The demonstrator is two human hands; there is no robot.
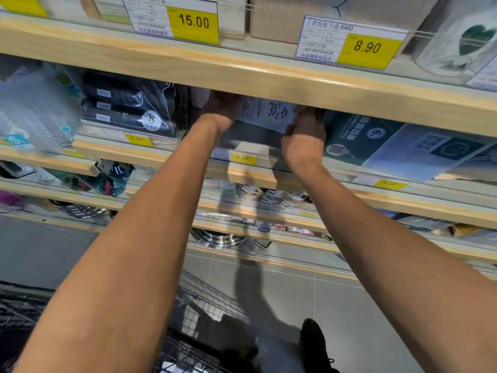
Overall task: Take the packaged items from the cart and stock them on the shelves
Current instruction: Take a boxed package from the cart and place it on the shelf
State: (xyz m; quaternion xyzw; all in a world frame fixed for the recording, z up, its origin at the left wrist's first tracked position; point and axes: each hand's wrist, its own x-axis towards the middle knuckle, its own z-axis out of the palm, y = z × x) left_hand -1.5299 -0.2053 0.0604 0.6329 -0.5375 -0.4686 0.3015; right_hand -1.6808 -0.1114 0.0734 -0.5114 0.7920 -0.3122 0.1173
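1. Both my arms reach into the gap under the upper shelf (269, 76). Between my hands is the pack (269, 114), a pale flat packet with a globe mark, held just above the lower shelf (252, 175) and partly tucked under the upper board.
2. My right hand (305, 138) pinches the pack's right edge, fingers curled round it, thumb side towards me.
3. My left hand (222, 111) is at the pack's left end, but its fingers are hidden by the board; I cannot tell how far they close or whether they truly grip.
4. The slot is tight: black packs (129, 103) on the left, a blue box (360, 135) just beside my right hand.
5. Risks, as I judge them: pushing in blind, I may catch the pack's top on the board and crease it; my knuckles may shove the blue box; or the pack, let go early, may tip forward off the lip towards the cart (188, 354) below.
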